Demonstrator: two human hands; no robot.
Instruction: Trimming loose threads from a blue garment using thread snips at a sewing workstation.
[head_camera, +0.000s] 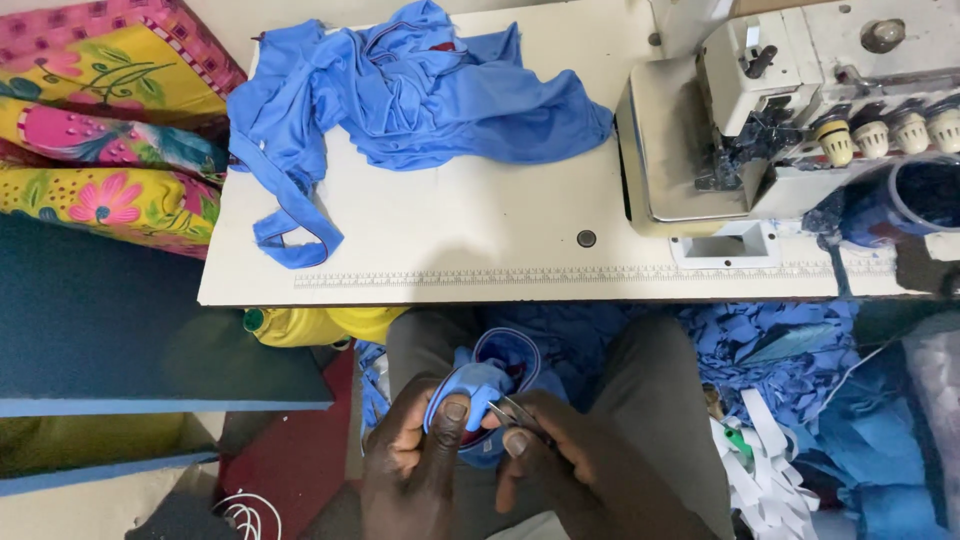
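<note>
Left hand (425, 455) pinches the small blue garment piece (480, 385) in the lap; right hand (560, 465) grips thread snips (515, 413), whose blades, so near the fabric, could nick it

Both hands are bare, with no gloves, rings or watch showing. The left hand (415, 455) has its thumbnail turned up toward the camera, short and pale, neatly trimmed. The right hand (560, 455) also shows one short, pale nail at a fingertip. No sleeve reaches either wrist within view; the forearms run bare to the lower edge. The legs are clad in grey-olive trousers (650, 400) of plain, smooth cloth, without visible pockets, seams or pattern
</note>
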